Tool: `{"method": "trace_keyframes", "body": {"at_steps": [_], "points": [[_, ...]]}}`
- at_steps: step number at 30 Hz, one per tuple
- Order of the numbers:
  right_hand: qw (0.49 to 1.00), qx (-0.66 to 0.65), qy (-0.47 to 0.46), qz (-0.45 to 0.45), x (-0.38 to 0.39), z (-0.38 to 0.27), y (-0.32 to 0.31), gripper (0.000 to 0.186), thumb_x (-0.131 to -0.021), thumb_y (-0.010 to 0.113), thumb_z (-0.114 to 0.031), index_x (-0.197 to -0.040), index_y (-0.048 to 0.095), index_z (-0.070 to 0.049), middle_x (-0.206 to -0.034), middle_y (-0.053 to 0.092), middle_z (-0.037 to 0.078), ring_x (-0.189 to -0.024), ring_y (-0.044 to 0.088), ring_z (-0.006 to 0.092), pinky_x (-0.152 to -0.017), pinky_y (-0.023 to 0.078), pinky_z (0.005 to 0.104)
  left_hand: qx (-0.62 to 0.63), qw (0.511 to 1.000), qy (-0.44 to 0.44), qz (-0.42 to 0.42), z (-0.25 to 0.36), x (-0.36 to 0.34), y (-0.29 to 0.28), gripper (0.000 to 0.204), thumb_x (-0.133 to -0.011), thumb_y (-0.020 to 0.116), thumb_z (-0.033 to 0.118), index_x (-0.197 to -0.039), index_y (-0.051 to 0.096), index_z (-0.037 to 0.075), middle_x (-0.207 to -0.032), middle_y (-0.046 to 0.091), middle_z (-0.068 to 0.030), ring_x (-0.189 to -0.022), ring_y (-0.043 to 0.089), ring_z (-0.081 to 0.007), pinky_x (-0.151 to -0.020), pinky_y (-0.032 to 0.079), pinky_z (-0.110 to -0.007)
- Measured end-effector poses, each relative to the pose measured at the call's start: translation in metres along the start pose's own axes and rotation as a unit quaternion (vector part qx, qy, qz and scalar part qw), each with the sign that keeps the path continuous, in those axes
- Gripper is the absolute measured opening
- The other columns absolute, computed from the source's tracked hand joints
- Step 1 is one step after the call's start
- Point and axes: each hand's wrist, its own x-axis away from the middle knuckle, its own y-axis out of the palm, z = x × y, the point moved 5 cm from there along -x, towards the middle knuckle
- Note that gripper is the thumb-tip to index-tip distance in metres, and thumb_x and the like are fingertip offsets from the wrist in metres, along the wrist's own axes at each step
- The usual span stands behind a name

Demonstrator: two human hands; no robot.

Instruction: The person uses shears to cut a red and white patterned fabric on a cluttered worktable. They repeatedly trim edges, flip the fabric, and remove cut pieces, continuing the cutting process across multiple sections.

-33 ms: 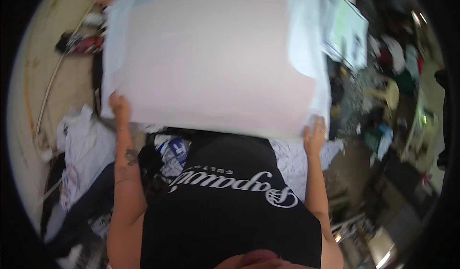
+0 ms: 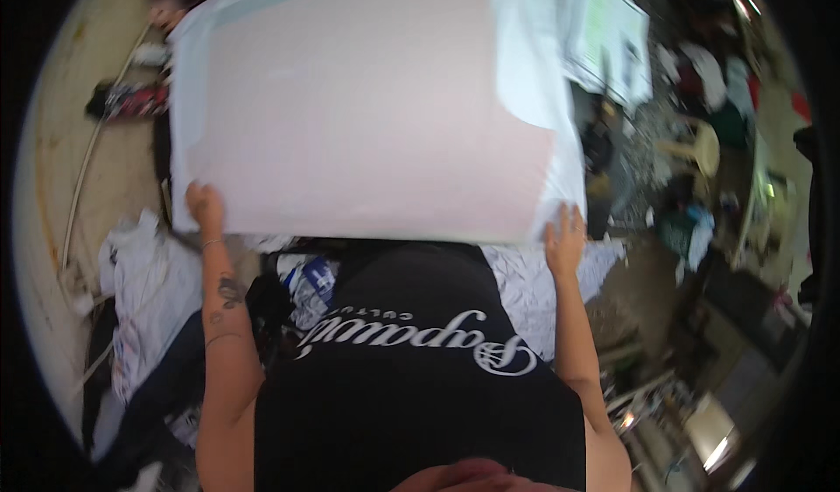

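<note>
Your left hand (image 2: 206, 205) grips the lower left corner of a large pale pink sheet (image 2: 367, 111) with whitish borders, fingers curled shut on its edge; your right hand (image 2: 565, 238) holds the lower right corner, fingers together and laid flat along the edge. The sheet is spread out in front of your chest (it fills the upper middle of the view). Crumpled white cloth (image 2: 144, 277) lies below your left forearm, and a pale plastic chair (image 2: 700, 149) stands well apart at right.
</note>
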Motion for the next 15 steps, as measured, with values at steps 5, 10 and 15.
{"method": "trace_keyframes", "body": {"at_steps": [5,10,15], "points": [[0.986,-0.039,0.019,0.163,-0.036,0.042,-0.034,0.05,-0.087,0.076,-0.017,-0.134,0.066,-0.004,-0.135,0.06,0.026,-0.125,0.055,0.0477,-0.111,0.043,0.0527,-0.091,0.989,0.112,0.035,0.218,0.025,0.027,0.074,-0.1,0.06,0.04,-0.164,0.036,0.012,-0.168,0.033,-0.0264,-0.159,0.021,-0.0439,-0.125,0.019,-0.062],[0.966,-0.151,-0.136,0.157,-0.163,0.062,-0.022,0.067,-0.095,0.063,-0.001,-0.155,0.054,-0.031,-0.132,0.06,0.029,-0.121,0.059,0.0441,-0.104,0.048,0.0507,0.275,0.766,0.58,-0.046,0.525,0.191,0.05,0.05,-0.098,0.057,0.009,-0.147,0.057,0.012,-0.151,0.053,-0.0182,-0.145,0.044,-0.0384,-0.125,0.031,-0.049],[0.999,-0.022,-0.032,-0.031,-0.199,0.077,-0.009,0.055,-0.098,0.063,-0.014,-0.149,0.052,-0.032,-0.128,0.06,0.029,-0.106,0.067,0.0484,-0.091,0.056,0.0549,0.135,0.708,0.672,-0.169,0.625,0.316,0.048,0.05,-0.095,0.063,0.013,-0.144,0.063,0.02,-0.152,0.054,-0.017,-0.143,0.047,-0.0355,-0.12,0.035,-0.052]]}}
